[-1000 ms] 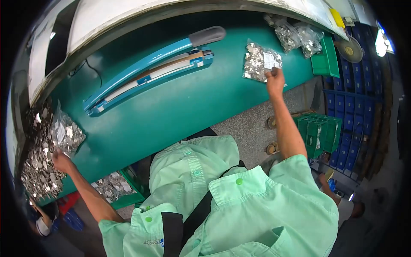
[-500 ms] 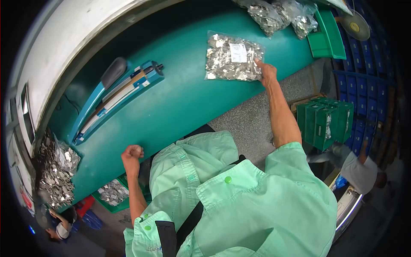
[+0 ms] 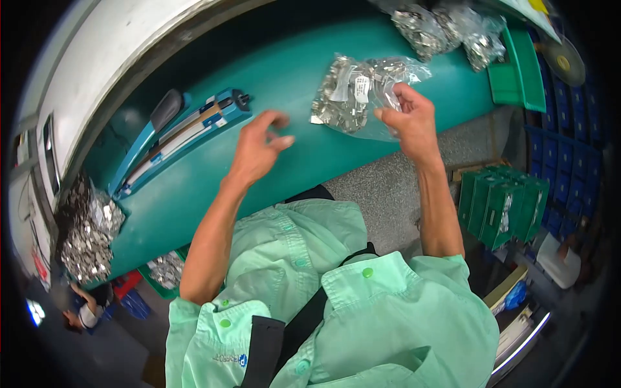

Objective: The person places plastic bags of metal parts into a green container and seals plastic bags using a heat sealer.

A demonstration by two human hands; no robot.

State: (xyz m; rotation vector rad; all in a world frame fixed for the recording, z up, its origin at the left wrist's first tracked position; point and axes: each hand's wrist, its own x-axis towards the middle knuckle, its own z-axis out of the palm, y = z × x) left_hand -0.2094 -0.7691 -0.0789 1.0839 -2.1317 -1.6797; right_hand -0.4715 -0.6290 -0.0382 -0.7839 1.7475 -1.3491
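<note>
A clear plastic bag of small silvery metal parts [image 3: 344, 97] rests on the green table, a white label facing up. At its right side, my right hand [image 3: 411, 123] pinches the loose plastic, which is pulled up and creased there. The metal parts have gathered mostly toward the left and top of the bag. My left hand [image 3: 262, 145] hovers over the table between the bag and a blue bag sealer [image 3: 178, 139]. It holds nothing, and its thumb and fingers are apart.
More filled bags [image 3: 446, 32] lie at the back right beside a green bin [image 3: 517, 74]. A heap of metal parts [image 3: 87, 242] sits at the left end. Green crates [image 3: 495, 204] stand on the floor at right. Other people are at both sides.
My left hand has moved up from the table's near edge toward the bag and opened. My right hand has lifted the bag's right side, and the parts inside have shifted left.
</note>
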